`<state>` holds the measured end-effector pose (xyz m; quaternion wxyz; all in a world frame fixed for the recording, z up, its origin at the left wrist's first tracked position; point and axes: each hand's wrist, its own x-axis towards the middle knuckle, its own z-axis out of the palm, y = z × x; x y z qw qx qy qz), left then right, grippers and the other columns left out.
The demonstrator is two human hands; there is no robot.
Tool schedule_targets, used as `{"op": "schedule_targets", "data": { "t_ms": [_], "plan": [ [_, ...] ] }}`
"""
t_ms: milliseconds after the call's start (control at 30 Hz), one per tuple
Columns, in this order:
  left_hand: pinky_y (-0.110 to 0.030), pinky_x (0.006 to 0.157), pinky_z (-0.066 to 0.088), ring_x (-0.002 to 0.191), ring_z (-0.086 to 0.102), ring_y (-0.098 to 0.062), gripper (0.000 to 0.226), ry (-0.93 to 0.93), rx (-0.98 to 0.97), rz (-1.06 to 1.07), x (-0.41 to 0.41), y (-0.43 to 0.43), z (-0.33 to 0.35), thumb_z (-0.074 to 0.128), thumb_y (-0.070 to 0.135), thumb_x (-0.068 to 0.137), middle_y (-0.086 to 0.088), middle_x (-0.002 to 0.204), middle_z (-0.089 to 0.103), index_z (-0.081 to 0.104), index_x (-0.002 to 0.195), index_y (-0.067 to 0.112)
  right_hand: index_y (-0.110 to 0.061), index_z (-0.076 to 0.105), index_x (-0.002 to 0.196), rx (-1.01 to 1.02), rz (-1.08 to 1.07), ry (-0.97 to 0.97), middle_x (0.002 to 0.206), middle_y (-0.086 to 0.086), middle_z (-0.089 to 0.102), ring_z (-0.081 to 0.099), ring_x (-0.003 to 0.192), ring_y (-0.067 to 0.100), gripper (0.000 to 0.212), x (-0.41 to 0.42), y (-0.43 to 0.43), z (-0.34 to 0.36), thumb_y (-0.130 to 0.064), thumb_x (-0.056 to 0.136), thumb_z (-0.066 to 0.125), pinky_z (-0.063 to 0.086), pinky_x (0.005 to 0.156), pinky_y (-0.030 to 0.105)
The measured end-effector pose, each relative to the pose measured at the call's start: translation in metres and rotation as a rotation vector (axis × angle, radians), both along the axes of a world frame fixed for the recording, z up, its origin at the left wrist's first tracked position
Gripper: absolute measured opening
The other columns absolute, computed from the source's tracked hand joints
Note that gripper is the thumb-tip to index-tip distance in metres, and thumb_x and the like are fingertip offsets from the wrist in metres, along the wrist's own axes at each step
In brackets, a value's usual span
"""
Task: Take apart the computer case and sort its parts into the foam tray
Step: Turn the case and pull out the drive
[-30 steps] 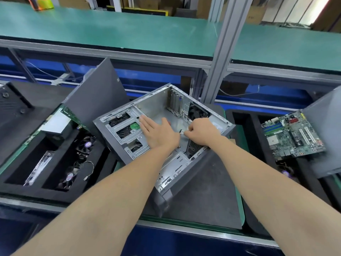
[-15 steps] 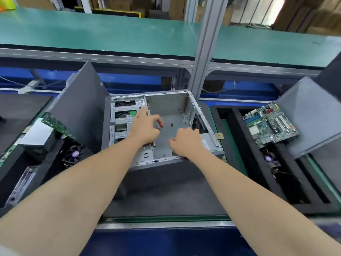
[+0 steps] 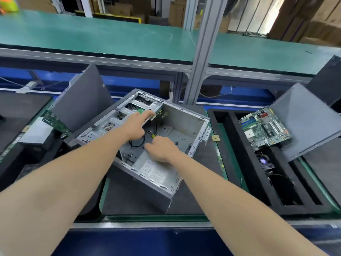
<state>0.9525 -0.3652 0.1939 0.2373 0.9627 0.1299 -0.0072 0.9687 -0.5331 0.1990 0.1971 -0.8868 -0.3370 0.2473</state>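
Head view: computer case (image 3: 186, 124) has rotated; left hand (image 3: 135, 126) straight-fingered on drive cage (image 3: 118, 117); right hand (image 3: 162, 148) grip unclear.

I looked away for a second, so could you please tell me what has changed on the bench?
The left hand moved from the computer case floor up to the drive cage, fingers touching it. The right hand dropped toward the cables. The case looks turned. Motherboard and foam tray unchanged.
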Motion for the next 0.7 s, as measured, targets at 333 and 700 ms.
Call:
{"op": "schedule_targets", "data": {
  "t_ms": [333, 700],
  "plan": [
    [-0.049, 0.125, 0.009, 0.155, 0.008, -0.034, 0.057, -0.007, 0.302, 0.603, -0.006, -0.059, -0.021, 0.019, 0.040, 0.108, -0.016, 0.168, 0.011, 0.014, 0.162, 0.020, -0.015, 0.072, 0.119, 0.224, -0.137, -0.380, 0.118, 0.009, 0.065, 0.065, 0.108, 0.032, 0.026, 0.111, -0.016, 0.013, -0.019, 0.097, 0.058, 0.052, 0.093, 0.040],
    [-0.056, 0.124, -0.003, 0.156, -0.009, -0.032, 0.051, 0.121, 0.280, 0.495, 0.002, -0.050, -0.017, 0.013, 0.044, 0.109, -0.012, 0.170, -0.007, 0.004, 0.158, 0.048, -0.019, 0.041, 0.147, -0.097, -0.165, -0.542, 0.137, 0.020, 0.054, 0.050, 0.127, 0.041, 0.038, 0.160, -0.028, -0.020, -0.036, 0.113, 0.032, 0.035, 0.106, 0.053]
  ]
}}
